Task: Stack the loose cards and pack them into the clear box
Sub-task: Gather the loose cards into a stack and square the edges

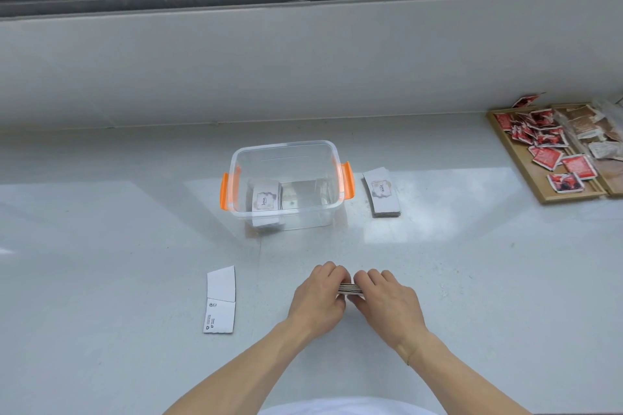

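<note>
Both my hands hold one stack of cards (349, 289) edge-on just above the white surface, near the front middle. My left hand (318, 296) grips its left end and my right hand (387, 300) grips its right end. Beyond them stands the clear box (286, 148) with orange handles, holding a stack of "love" cards (265, 200) against its left side. Another stack of "love" cards (382, 192) lies on the surface right of the box. Two white cards (219, 301) lie end to end at the left, face down.
A wooden tray (539, 194) with several red and brown packets sits at the far right. A grey wall and a dark window frame rise behind the box. My white clothing shows at the bottom edge.
</note>
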Motion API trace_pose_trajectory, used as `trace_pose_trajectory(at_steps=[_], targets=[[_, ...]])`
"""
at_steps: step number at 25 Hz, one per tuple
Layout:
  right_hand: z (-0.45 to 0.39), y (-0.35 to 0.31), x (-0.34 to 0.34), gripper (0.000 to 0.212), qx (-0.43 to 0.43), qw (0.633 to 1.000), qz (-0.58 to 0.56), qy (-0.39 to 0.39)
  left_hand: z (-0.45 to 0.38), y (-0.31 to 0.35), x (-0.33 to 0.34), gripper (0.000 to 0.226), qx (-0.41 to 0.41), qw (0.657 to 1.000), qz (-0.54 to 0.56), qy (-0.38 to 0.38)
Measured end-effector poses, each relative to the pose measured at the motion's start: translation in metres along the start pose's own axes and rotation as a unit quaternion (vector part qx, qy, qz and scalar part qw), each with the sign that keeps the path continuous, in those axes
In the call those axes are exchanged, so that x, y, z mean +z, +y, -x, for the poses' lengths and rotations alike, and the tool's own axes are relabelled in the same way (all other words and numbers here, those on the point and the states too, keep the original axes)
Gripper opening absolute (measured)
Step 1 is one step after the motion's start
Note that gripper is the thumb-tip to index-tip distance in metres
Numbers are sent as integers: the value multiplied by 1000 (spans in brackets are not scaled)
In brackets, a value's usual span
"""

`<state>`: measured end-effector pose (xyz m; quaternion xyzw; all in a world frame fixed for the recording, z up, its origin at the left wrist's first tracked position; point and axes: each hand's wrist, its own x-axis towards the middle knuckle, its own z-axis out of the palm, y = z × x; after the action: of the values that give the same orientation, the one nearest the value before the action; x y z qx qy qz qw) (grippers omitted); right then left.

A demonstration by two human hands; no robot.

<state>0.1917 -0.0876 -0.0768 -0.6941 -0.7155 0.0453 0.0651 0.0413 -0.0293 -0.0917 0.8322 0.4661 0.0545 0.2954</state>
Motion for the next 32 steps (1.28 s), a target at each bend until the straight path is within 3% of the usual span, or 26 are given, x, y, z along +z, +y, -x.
trace_pose_trajectory(at_steps=[3,9,12,17,22,26,32], targets=[[0,-5,0,31,10,1000,-7,9,2,-3,0,24,2,1000,1,19],[9,-10,14,29,28,999,-7,-31,5,-6,11,24,-14,995,-87,-45],[10,-7,17,29,24,999,-17,-39,8,-17,5,41,16,992,-92,-83],[14,-6,20,32,29,997,-32,-60,34,-83,-47,65,43,977,-163,-133],[14,-6,20,33,39,996,-37,-74,56,-148,-107,75,46,933,-301,-194],[13,-7,20,35,44,995,-45,-82,60,-168,-125,77,32,911,-352,-210],[11,-5,19,39,46,994,-53,-80,50,-170,-124,68,37,913,-360,-191]])
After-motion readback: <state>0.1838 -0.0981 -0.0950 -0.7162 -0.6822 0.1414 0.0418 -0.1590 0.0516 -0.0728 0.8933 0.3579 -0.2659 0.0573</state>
